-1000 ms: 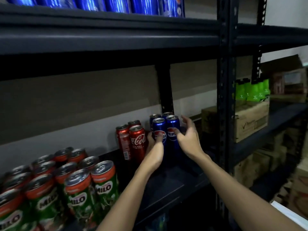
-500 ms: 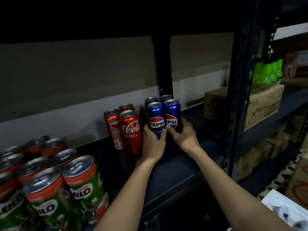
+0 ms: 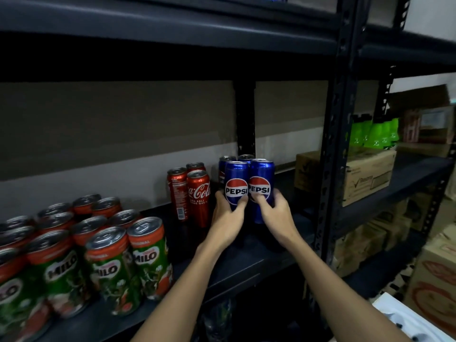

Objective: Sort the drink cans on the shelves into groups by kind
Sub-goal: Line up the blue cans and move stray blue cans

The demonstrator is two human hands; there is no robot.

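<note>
Both hands are wrapped low around the two front cans of a small cluster of tall, slim blue aluminium Pepsi cans on the black metal shelf (image 3: 246,262). The left hand (image 3: 228,218) curls its fingers and thumb round the lower body of the left front Pepsi can (image 3: 236,186), and the right hand (image 3: 274,215) does the same with the right front Pepsi can (image 3: 262,186). The two cans stand upright and touch side by side, logos facing the person, their long axes vertical, so each grip comes from the front and below the label. Directly behind the hands stand two more blue Pepsi cans (image 3: 246,157), close against the held pair. Just to the outside of the left hand is a trio of slim red Coca-Cola cans (image 3: 199,193), near but apart from the blue group. Further out on that side, and closer to the person, stands a crowd of stubby green-and-red Milo cans (image 3: 148,255). Each hand is nearest its own can, so neither needs to cross. By my judgement the blue group is being squared up or shifted as a pair; any sideways slide toward the left hand's outer side must stop short of the red cans.
</note>
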